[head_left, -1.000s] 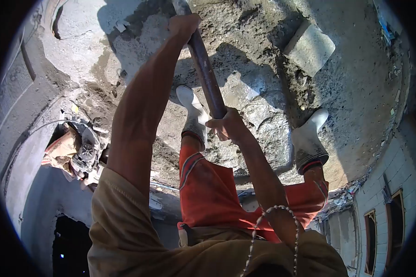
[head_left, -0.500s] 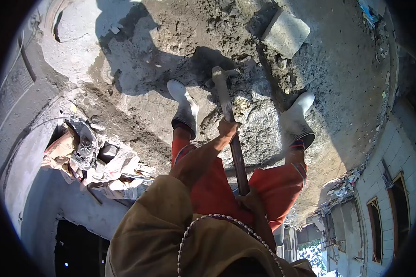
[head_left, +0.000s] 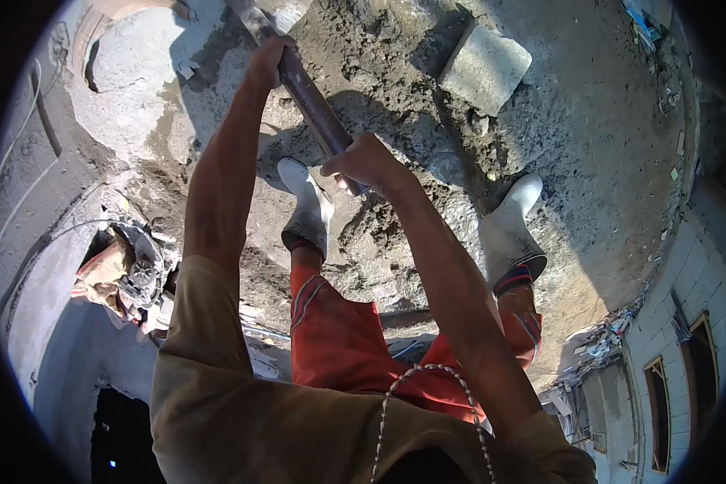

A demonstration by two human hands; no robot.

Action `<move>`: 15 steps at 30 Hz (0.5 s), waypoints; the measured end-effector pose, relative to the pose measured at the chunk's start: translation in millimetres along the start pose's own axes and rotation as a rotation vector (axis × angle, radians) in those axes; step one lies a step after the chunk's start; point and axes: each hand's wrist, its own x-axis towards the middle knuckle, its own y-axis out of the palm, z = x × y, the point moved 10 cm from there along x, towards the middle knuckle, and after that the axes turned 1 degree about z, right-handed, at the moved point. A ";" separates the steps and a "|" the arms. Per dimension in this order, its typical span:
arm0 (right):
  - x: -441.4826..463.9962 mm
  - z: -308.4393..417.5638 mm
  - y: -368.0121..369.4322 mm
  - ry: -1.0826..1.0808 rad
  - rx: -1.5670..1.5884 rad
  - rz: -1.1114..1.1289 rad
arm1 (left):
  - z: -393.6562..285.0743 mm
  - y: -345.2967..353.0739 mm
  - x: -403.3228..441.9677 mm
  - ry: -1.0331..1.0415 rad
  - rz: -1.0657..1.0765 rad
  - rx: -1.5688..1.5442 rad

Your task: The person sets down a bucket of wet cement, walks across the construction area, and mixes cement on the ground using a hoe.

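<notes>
Clearly, the left hand [head_left: 271, 61] is wrapped firmly round the dark handle [head_left: 313, 106], while the right hand [head_left: 366, 166] grips its lower end; the handle slants over rough ground [head_left: 403, 73], near the left boot [head_left: 305, 202], with a block [head_left: 487, 69] lying to the right

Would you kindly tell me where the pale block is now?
In the head view, the pale block lies toward the upper right, on the ground beyond the right boot, beside the crumbled patch.
</notes>
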 end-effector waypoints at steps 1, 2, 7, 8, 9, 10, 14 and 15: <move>-16.8 -10.8 2.5 0.014 -0.005 0.015 | 19.2 8.9 -13.6 -0.061 0.043 -0.016; -27.5 -27.0 -5.1 0.087 -0.084 0.020 | 51.0 7.6 -32.1 -0.108 -0.028 -0.013; -88.8 -91.5 -37.8 0.155 0.050 -0.060 | 87.8 75.8 -74.4 -0.156 -0.203 -0.018; -107.9 -93.8 -42.8 0.171 0.095 -0.093 | 101.4 87.7 -82.4 -0.167 -0.213 -0.003; -125.1 -111.7 -39.8 0.210 0.159 -0.062 | 119.6 99.2 -101.1 -0.179 -0.227 -0.010; -130.1 -127.7 -44.3 0.225 0.209 -0.043 | 125.7 114.5 -107.3 -0.163 -0.234 -0.025; -159.7 -163.2 -37.9 0.256 0.244 -0.064 | 163.7 136.7 -114.5 -0.123 -0.178 0.043; -168.1 -168.1 -37.0 0.262 0.260 -0.091 | 177.4 142.4 -115.7 -0.159 -0.181 0.001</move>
